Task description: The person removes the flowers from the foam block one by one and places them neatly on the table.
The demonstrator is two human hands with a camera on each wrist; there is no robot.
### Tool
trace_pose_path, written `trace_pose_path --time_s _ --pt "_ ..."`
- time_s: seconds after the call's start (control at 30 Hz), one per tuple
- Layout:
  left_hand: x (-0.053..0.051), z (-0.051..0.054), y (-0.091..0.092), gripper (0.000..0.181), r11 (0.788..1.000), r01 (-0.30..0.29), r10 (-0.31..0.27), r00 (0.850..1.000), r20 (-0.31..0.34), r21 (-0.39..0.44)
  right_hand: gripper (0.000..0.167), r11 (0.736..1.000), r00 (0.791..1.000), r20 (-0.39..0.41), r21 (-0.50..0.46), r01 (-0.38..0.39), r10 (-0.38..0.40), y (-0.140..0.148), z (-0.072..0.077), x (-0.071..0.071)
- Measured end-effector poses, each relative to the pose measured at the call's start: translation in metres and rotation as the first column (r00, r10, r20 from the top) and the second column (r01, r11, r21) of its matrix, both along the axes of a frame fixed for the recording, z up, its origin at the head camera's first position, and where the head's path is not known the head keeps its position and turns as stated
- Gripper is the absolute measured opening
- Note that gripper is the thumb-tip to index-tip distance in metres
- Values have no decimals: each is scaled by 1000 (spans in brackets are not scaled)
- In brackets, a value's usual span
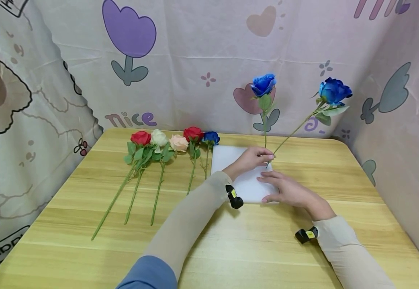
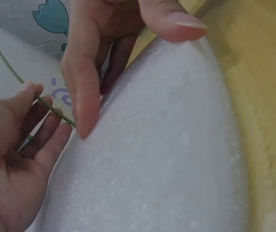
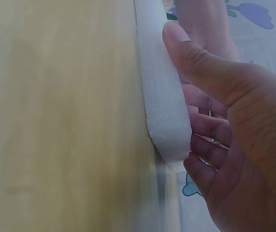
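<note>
My left hand (image 1: 254,158) pinches the green stem (image 2: 56,111) of a blue rose (image 1: 335,91) that leans to the right. The stem's low end is at the right side of a white foam board (image 1: 231,160). A second blue rose (image 1: 263,85) stands upright behind the left hand, which hides the foot of its stem. My right hand (image 1: 290,190) touches the board's right front corner, fingers spread and mostly straight. In the right wrist view, its thumb (image 3: 196,60) lies along the board's side edge (image 3: 164,101).
Left of the board, several roses lie in a row on the wooden table (image 1: 86,192): a red rose (image 1: 140,137), a white rose (image 1: 159,137), a peach rose (image 1: 178,143), another red rose (image 1: 193,133) and a blue rose (image 1: 211,138). A patterned cloth (image 1: 195,48) hangs behind the table.
</note>
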State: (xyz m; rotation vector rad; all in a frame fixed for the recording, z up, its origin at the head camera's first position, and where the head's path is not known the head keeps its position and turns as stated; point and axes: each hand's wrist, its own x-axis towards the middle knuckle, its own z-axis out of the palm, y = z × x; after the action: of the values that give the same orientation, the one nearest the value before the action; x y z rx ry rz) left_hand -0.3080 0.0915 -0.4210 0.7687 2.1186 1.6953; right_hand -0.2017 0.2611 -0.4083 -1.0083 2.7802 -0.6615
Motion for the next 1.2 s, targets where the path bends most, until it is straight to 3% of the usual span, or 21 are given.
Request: trace_pose_path --time_s 0.5,0.83,1.2 --pt "-4 -8 2 22 999 34 -35 997 -70 -26 73 1000 1000 2 2 1 -1 2 -2 -2" --pt "-3 -9 5 18 1000 -3 0 996 -90 -29 73 1000 1000 13 -2 3 -3 2 -4 -2" --pt "-2 1 6 18 1000 7 -7 1000 -11 -20 73 1000 1000 12 -4 6 -6 2 -4 -3"
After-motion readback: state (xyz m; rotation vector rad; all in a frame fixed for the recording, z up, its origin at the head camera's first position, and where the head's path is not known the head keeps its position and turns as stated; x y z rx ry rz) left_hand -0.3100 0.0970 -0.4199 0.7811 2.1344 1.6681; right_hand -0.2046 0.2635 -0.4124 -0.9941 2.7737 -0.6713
